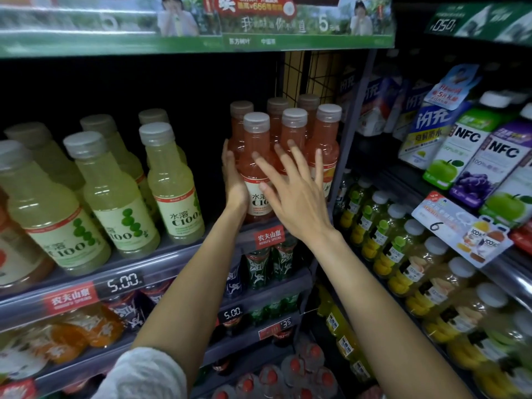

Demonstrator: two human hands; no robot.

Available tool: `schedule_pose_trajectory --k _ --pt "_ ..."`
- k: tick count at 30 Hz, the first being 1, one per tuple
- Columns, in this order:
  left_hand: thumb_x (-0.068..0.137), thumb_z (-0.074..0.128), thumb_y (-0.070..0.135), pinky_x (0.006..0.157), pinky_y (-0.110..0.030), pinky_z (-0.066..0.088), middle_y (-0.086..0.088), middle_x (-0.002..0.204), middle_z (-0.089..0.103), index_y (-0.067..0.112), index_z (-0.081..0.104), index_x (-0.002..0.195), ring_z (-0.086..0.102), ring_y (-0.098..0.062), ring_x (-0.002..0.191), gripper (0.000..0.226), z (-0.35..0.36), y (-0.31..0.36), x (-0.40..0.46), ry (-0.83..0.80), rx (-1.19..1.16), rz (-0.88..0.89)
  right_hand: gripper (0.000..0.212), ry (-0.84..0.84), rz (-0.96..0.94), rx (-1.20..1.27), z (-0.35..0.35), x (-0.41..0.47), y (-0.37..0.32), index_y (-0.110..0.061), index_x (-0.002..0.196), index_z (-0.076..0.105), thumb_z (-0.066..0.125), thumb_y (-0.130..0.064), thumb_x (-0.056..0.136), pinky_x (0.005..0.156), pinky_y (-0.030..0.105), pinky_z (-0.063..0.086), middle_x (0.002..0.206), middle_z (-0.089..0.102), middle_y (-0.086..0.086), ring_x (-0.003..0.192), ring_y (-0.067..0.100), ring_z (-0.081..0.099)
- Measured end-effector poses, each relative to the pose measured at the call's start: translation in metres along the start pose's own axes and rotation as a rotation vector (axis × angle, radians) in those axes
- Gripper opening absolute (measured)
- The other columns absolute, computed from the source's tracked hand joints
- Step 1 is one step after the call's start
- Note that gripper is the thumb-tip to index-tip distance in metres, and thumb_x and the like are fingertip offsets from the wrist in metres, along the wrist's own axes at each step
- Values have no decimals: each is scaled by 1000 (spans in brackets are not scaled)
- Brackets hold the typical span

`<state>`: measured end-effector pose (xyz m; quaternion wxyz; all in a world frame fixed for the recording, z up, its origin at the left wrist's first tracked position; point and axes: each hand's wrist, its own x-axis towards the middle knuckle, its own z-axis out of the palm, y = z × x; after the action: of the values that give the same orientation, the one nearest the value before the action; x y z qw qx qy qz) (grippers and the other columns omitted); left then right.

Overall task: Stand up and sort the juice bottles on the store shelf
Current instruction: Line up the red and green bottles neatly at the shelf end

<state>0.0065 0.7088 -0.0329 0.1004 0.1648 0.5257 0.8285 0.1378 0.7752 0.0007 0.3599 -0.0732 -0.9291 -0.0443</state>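
Note:
Several pink-orange juice bottles (293,131) with grey caps stand upright in a tight cluster at the right end of the shelf (161,272). My left hand (233,180) lies flat against the left side of the front pink bottle (255,156), fingers straight and pointing up. In front of the cluster my right hand (293,194) is spread, fingers straight, touching or just short of the bottles. Several pale green C100 juice bottles (169,180) stand upright to the left, with a dark gap between the two groups.
A green banner (201,41) runs along the shelf above. Right of a metal upright (349,156), NFC juice cartons (501,165) and small yellow-green bottles (383,240) fill another shelving unit. Lower shelves hold dark drink bottles (259,269), orange packs (72,332) and red-capped bottles (290,370).

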Motion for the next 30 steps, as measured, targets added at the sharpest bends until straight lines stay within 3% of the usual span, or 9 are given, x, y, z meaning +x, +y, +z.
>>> schedule_pose_trajectory --k 6,9,11,15,18,21,23,28,30 --pt "88 29 68 115 -38 28 8 142 49 31 43 140 44 -9 132 65 -10 29 -52 6 280 20 34 75 11 136 -17 -20 -17 -15 126 58 46 -25 95 115 47 16 139 50 9 135 26 37" --pt "101 42 37 109 -22 28 11 142 40 21 35 146 35 0 130 48 -39 53 -110 -177 547 119 26 93 -15 193 -31 -37 -30 -11 105 67 47 -20 93 98 39 38 108 68 6 103 26 61" --pt "97 52 36 106 -22 33 11 140 44 28 42 141 41 -1 128 46 -74 74 -146 -262 732 181 24 62 -33 263 -38 -48 -42 -11 101 68 47 -18 91 81 34 47 95 71 4 89 24 65" --pt "92 51 34 98 -24 42 5 129 54 29 54 124 52 -7 116 33 -145 121 -182 -41 987 458 27 -26 -24 487 -34 -61 -78 -13 115 64 51 -15 92 82 20 42 111 66 1 102 15 59" --pt "93 53 9 96 -28 43 0 121 55 17 51 123 53 -15 111 31 -184 139 -188 265 968 740 32 -74 38 641 -22 -64 -108 -13 124 59 54 -13 92 98 22 38 127 57 2 119 15 49" --pt "94 50 7 104 -39 41 -14 129 50 2 44 129 50 -25 120 37 -208 138 -166 377 830 817 34 -21 110 666 -16 -62 -134 -11 124 58 59 -10 90 104 23 30 135 48 9 127 24 41" --pt "94 53 9 111 -39 35 -19 138 42 -5 35 137 43 -26 130 48 -213 139 -145 381 798 779 34 34 166 687 -14 -53 -155 -10 122 59 61 -7 88 103 13 20 136 46 13 127 29 39" --pt "95 52 32 112 -12 16 11 148 19 15 15 150 19 5 136 68 -207 148 -110 340 681 546 33 166 221 676 -8 -25 -192 -11 120 59 58 -10 87 101 -1 11 134 46 13 126 21 36" --pt "95 43 41 113 -19 22 14 147 24 22 18 149 25 4 135 62 -210 153 -103 278 528 465 34 199 243 694 -9 -13 -204 -13 122 58 55 -15 89 99 -2 11 135 47 8 125 11 34"
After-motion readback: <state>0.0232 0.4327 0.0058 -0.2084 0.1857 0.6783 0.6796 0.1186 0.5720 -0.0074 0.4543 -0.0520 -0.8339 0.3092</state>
